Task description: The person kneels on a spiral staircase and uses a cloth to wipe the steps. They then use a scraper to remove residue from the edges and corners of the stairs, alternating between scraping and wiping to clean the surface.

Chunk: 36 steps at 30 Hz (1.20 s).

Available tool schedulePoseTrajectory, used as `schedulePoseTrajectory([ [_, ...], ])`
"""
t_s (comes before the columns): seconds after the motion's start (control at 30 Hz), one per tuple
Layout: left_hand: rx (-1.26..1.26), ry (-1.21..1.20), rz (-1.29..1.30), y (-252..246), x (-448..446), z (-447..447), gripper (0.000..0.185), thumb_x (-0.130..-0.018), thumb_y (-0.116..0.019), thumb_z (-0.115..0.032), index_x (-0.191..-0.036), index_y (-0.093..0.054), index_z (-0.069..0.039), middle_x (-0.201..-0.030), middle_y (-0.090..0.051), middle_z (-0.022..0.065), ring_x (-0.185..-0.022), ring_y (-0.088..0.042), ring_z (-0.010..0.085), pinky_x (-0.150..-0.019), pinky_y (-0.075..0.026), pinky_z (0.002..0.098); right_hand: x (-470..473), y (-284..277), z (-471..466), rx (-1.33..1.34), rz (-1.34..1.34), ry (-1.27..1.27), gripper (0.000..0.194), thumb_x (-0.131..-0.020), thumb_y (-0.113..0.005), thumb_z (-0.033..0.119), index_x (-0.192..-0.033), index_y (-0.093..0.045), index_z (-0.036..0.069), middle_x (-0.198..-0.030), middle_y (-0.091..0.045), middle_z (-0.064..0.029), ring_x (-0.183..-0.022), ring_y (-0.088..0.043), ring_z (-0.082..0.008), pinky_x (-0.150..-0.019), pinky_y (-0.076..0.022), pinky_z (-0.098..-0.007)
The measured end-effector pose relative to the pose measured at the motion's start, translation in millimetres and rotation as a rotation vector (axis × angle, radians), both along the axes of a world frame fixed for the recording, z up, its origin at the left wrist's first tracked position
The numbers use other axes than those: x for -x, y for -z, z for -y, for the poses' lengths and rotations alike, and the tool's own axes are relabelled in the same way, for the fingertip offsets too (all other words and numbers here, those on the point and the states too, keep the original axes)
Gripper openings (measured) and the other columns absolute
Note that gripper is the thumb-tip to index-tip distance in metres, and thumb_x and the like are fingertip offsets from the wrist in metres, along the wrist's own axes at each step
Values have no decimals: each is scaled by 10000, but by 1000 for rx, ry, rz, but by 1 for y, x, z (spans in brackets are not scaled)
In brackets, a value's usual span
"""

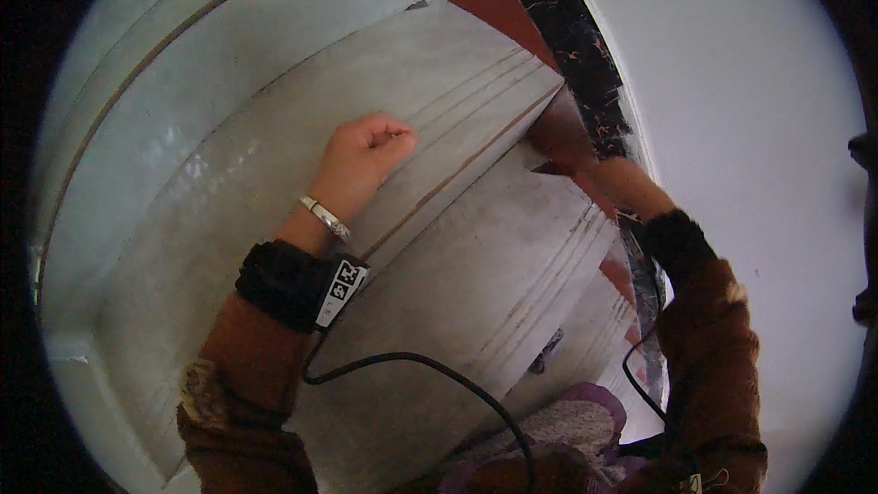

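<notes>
My left hand (367,161) is curled with fingertips together over a grey stone stair tread (288,144). Nothing shows in its grasp, and whether it touches the tread is unclear. A silver bangle (325,217) circles that wrist. At the wall side, my right hand (627,185) is closed around a dark, flat, pointed thing (552,169), too dim to name further. Its tip lies over the inner corner of the tread below (439,247), beside the red skirting panel (562,125). The back of the hand hides most of the fingers.
Black veined stone trim (576,48) climbs along the white wall (741,116). A black cable (425,359) loops from the left wrist module (339,295); another cable (634,370) hangs by the right sleeve. Grooved step edges (549,274) descend towards my grey-and-purple slipper (583,418).
</notes>
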<state>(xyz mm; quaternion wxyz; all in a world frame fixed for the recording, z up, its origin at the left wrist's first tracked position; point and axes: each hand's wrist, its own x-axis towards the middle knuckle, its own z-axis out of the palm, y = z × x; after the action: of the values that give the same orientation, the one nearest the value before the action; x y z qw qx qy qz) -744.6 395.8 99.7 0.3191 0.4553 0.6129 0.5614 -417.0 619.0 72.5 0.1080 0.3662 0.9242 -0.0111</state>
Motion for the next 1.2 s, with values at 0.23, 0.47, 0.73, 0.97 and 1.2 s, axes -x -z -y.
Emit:
schedulePoseTrajectory([
  [0.23,-13,-4,-142,-2,1,-1,187,-834,-663,-214,-875,-654,-32,-667,-562,-40,-575,-458,35,-507,-361,209,-40,62,17,-156,-192,-124,275,-913,-441,212,-1170,-512,142,-912,-652,-191,-735,-633,-407,-666,-513,-507],
  [0.47,55,-44,-136,-9,-4,0,177,-841,-657,-224,-857,-650,-48,-629,-519,-64,-542,-426,29,-472,-318,216,-34,67,8,-135,-192,-53,319,-871,-536,190,-1187,-576,192,-869,-650,-174,-763,-639,-362,-663,-521,-465],
  [0.73,-16,-53,-170,-5,-3,1,158,-837,-654,-189,-897,-647,-43,-657,-515,-64,-574,-414,33,-509,-325,221,-14,71,12,-321,-552,-310,322,-903,-493,181,-1216,-571,168,-1069,-609,-196,-939,-604,-356,-782,-488,-448],
  [0.97,37,-17,-177,-6,0,1,137,-820,-646,-157,-898,-642,-45,-637,-468,-57,-598,-434,46,-536,-344,231,1,90,53,-162,-89,275,354,-908,-513,175,-1253,-558,241,-946,-624,-211,-792,-631,-390,-672,-517,-454],
  [1.2,21,0,-257,-4,-3,-1,140,-838,-612,-155,-949,-641,-76,-648,-505,-75,-562,-414,22,-506,-318,199,-63,70,85,-244,-107,261,345,-875,-573,178,-1216,-586,226,-773,-604,-169,-616,-612,-346,-545,-502,-442],
])
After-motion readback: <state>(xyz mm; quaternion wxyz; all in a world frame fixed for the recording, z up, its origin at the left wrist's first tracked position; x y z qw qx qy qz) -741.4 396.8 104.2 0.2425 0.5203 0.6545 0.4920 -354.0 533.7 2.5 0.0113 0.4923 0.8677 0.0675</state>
